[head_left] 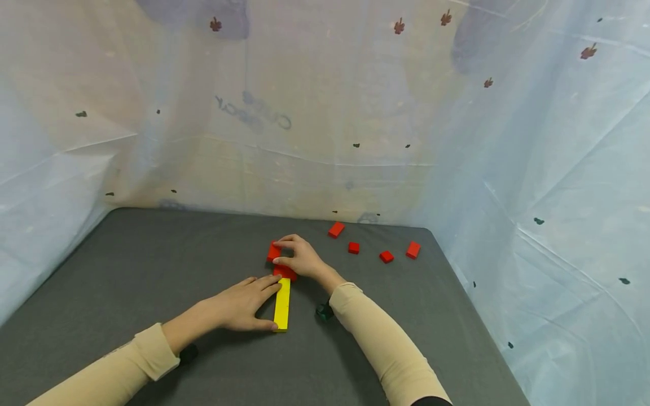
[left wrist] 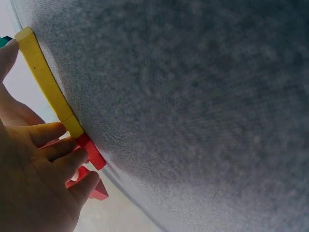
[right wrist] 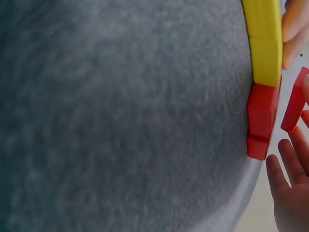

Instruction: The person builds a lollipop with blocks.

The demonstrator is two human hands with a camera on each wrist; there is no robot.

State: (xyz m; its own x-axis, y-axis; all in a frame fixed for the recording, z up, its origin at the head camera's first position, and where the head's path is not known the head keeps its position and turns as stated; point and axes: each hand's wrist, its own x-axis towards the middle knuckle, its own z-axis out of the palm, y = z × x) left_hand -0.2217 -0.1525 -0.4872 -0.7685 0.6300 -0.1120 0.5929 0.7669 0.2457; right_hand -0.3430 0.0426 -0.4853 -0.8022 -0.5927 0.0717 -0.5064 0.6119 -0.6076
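Note:
A narrow row of yellow blocks (head_left: 282, 307) lies on the grey table, a seam showing between pieces in both wrist views. Red blocks (right wrist: 261, 116) continue from its far end. My left hand (head_left: 241, 304) spreads along the row's left side, thumb at the near end and fingertips by the far end, touching it. Between thumb and fingers, my right hand (head_left: 303, 258) pinches a flat red block (head_left: 273, 251). The right wrist view shows this held block raised off the table, apart from the red ones below. The right hand partly hides the red blocks on the table.
Several loose red blocks lie at the back right, among them a larger one (head_left: 336, 229) and a small one (head_left: 354, 248). Pale plastic sheeting (head_left: 284, 180) hangs behind and beside the grey table (head_left: 167, 248).

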